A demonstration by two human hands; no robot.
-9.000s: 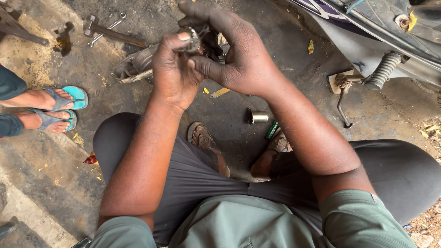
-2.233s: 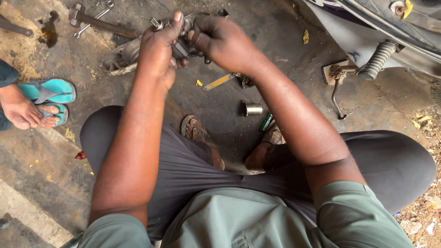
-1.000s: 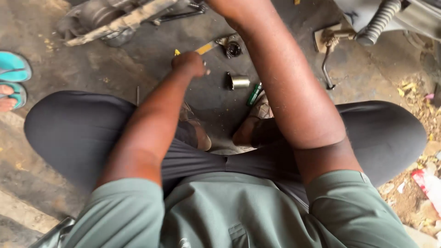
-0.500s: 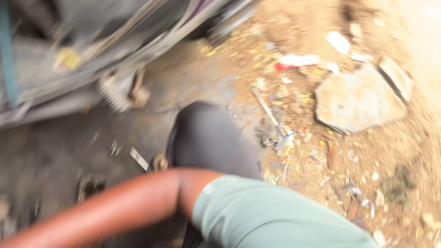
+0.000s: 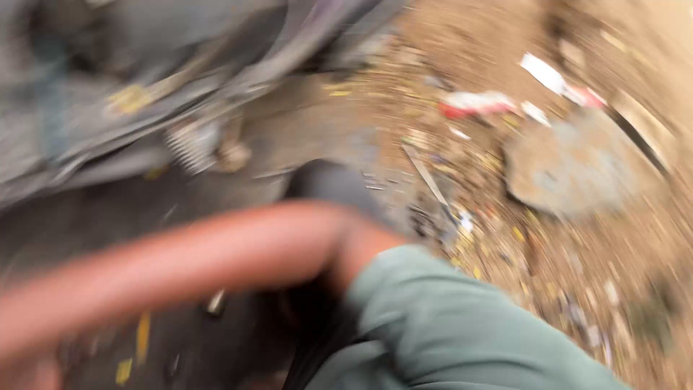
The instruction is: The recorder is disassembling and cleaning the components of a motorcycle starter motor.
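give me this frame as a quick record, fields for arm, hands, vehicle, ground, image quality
arm: bare right arm reaching left across the frame, green sleeve at the shoulder
hands: neither clearly in view
knee: dark trouser knee beyond the arm
vehicle: grey bodywork upper left, coil spring below it
ground: sandy dirt with litter, flat grey stone at right
image quality: heavy motion blur

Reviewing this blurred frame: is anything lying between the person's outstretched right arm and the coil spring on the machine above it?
Nothing visible does, as far as the blur allows. The right arm stretches leftward across the dark ground, and the coil spring sits above it with only bare ground between. Neither hand is in view, so what they hold cannot be told.
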